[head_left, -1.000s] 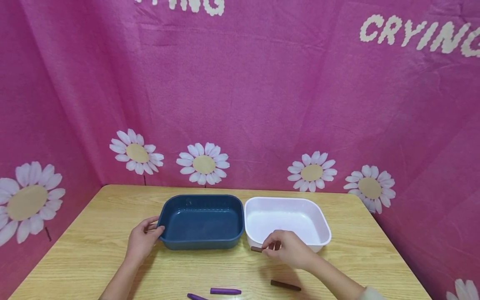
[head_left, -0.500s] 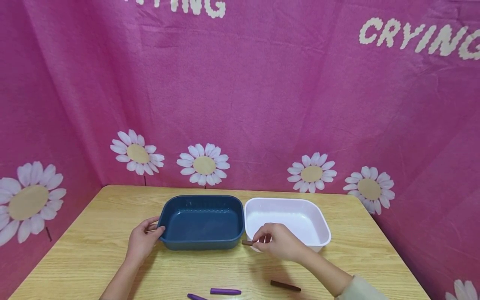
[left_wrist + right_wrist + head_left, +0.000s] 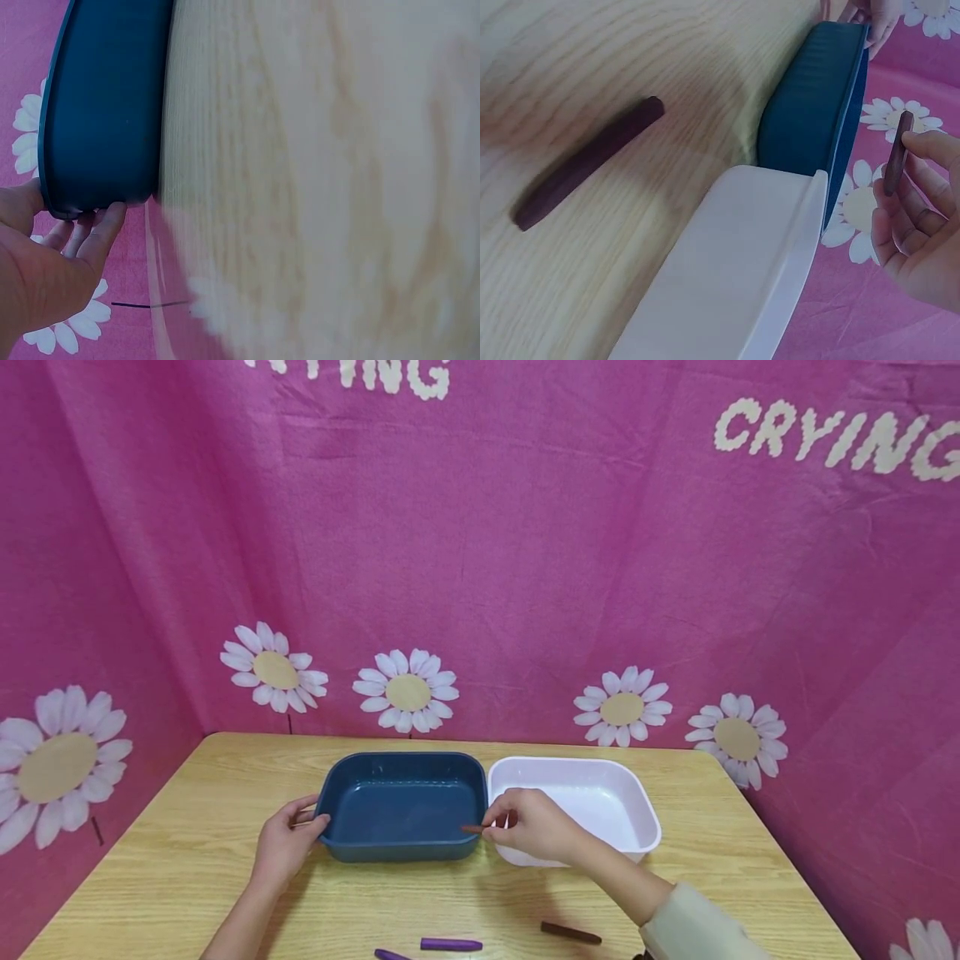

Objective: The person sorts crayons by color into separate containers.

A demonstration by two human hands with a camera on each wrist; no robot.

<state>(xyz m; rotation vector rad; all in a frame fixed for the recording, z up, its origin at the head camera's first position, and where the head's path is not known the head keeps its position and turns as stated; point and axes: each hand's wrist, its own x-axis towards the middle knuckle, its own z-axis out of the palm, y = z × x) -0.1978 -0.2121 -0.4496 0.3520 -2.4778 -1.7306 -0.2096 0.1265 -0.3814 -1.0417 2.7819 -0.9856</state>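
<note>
My left hand grips the left end of a dark blue plastic tub, thumb over the rim and fingers against the outer wall. My right hand pinches a brown crayon between thumb and fingers. In the head view this crayon's free end overlaps the tub's right front corner, and the hand covers part of a white tub. The right wrist view shows the pinched crayon raised beside the two tubs.
A second brown crayon lies on the wooden table, in front of the white tub. Two purple crayons lie near the front edge, one partly cut off. A dark tip shows by the right sleeve. Pink cloth hangs behind.
My right hand has moved left and away from me with the brown crayon, from the white tub's front to the dark blue tub's right corner. My left hand has stayed put.
</note>
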